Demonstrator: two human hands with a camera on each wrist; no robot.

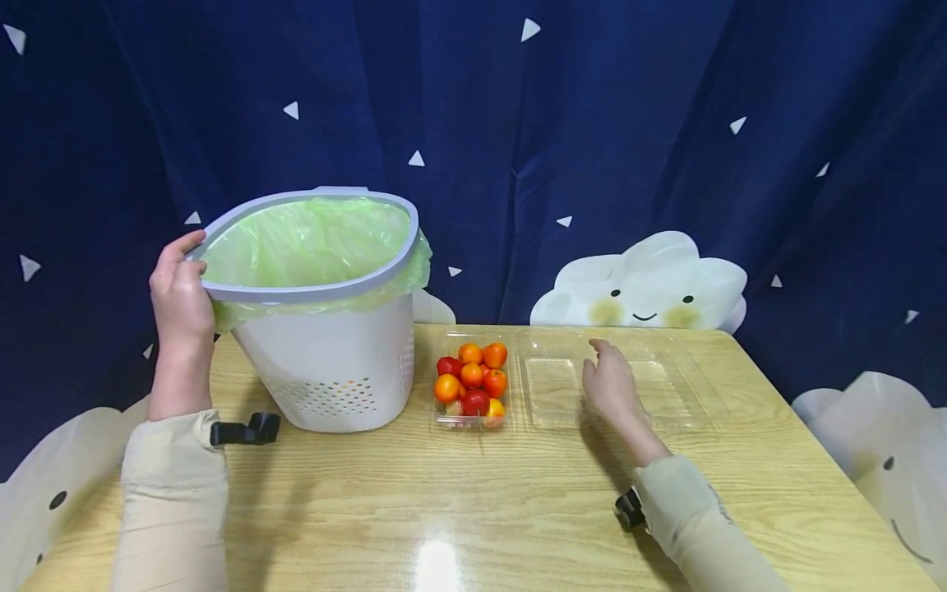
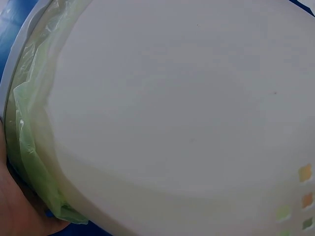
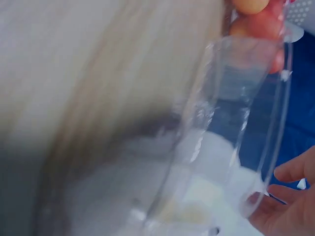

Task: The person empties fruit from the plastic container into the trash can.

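Observation:
My left hand grips the grey rim of a tall white bin at its left side. A pale green plastic bag lines the bin and folds over its rim. Over on the right, my right hand is above a clear plastic container, its fingers loosely bent. In the right wrist view its fingertips are right at the edge of the clear container. Orange and red fruit fills a smaller clear box between bin and container.
The bin stands on a wood-grain table, with orange showing through its lower holes. A dark blue curtain with white triangles hangs behind the table. Smiling cloud shapes show at the back edge and sides.

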